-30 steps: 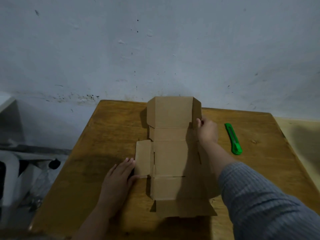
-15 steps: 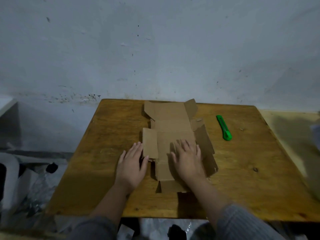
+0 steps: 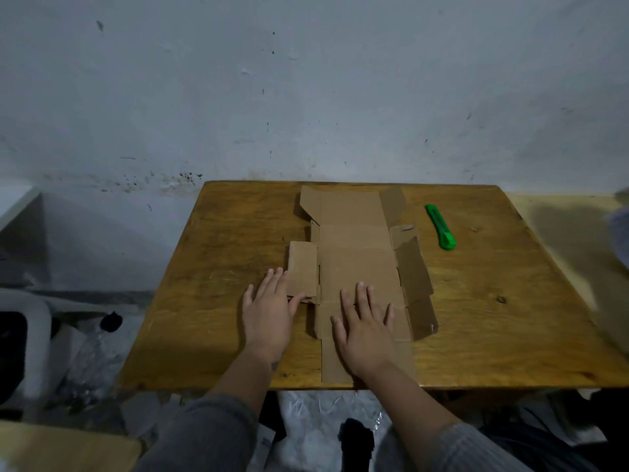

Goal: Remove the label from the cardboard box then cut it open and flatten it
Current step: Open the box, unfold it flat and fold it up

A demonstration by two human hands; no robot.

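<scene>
The brown cardboard box [image 3: 357, 264] lies unfolded, nearly flat, in the middle of the wooden table [image 3: 218, 267]. Its right side flaps and far flaps still tilt up a little. My right hand [image 3: 366, 327] rests palm down, fingers spread, on the box's near panels. My left hand [image 3: 270, 315] lies flat on the table beside the box's left flap, its thumb touching that flap's near edge. A green utility knife [image 3: 440, 226] lies on the table to the right of the box, apart from both hands. No label shows on the cardboard.
A grey wall stands right behind the table's far edge. White furniture [image 3: 23, 321] and clutter sit on the floor to the left. Plastic wrapping [image 3: 320, 417] lies below the table's near edge. A brown surface [image 3: 61, 447] shows at the bottom left corner.
My right hand has left the box's far right flap and come down flat on the near panels. The box has opened out flatter. The view has pulled back from the table.
</scene>
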